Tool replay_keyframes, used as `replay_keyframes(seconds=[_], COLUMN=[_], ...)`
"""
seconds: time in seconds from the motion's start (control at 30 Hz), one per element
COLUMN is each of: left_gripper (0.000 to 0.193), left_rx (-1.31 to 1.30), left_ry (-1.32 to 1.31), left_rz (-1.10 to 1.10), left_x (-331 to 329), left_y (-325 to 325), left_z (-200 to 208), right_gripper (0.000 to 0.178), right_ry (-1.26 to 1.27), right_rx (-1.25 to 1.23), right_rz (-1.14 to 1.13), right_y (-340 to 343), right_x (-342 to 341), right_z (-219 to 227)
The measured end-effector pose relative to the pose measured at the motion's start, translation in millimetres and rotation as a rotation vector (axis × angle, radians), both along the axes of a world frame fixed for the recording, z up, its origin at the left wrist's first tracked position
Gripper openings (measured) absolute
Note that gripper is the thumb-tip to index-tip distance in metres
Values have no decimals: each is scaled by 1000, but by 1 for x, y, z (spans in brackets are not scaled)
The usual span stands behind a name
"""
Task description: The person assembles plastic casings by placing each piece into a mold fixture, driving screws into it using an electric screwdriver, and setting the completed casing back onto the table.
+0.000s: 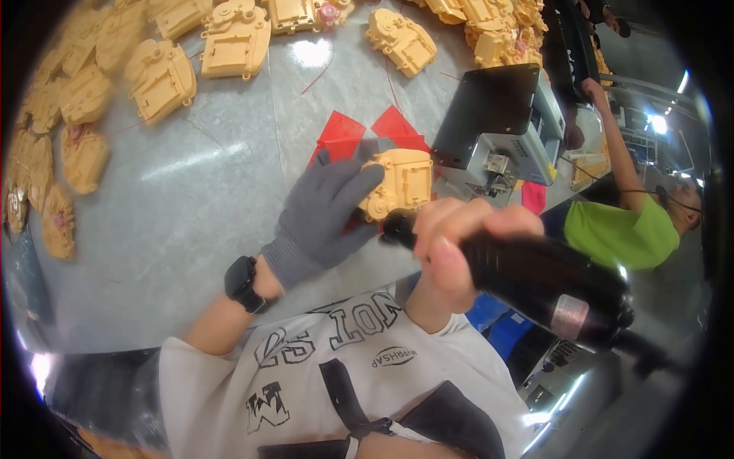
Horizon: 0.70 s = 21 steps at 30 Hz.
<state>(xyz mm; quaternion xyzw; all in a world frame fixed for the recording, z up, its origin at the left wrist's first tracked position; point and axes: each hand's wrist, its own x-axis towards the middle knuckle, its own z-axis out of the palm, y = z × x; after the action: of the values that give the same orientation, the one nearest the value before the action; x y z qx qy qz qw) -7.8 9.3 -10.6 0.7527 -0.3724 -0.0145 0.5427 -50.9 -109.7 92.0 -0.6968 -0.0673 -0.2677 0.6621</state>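
Observation:
My left hand (pixel 321 203), in a grey knit glove, grips a yellow plastic housing (pixel 409 182) by its left side, fingers closed along the edge. The housing has a raised rectangular frame and rounded bosses, and it sits over a holder with red flaps (pixel 342 131). Bare, my right hand (pixel 451 249) is wrapped round a thick black electric screwdriver (pixel 527 287). The screwdriver lies slantwise, its nose by the lower edge of the housing. Whether the tip touches the housing, I cannot tell.
Just right of the housing stands a grey device with a black top (pixel 489 115), resembling a screw feeder. More yellow housings (pixel 160 80) lie along the far and left sides of the grey table (pixel 183 252). Another person in a green shirt (pixel 619 233) is at the right.

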Motion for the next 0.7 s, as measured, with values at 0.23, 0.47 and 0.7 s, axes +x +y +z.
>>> replay_keyframes(seconds=[0.23, 0.47, 0.7], left_gripper=[67, 62, 65], left_rx=[-18, 14, 61], left_ry=[15, 14, -45], left_rz=[1, -56, -43], left_x=[3, 3, 1], left_y=[-1, -1, 0], left_z=[2, 4, 8], right_gripper=[44, 44, 42], right_ry=[4, 22, -240], right_rx=[68, 100, 243], right_rz=[1, -19, -440], right_y=[-3, -9, -104], right_x=[3, -3, -35], right_z=[2, 0, 33])
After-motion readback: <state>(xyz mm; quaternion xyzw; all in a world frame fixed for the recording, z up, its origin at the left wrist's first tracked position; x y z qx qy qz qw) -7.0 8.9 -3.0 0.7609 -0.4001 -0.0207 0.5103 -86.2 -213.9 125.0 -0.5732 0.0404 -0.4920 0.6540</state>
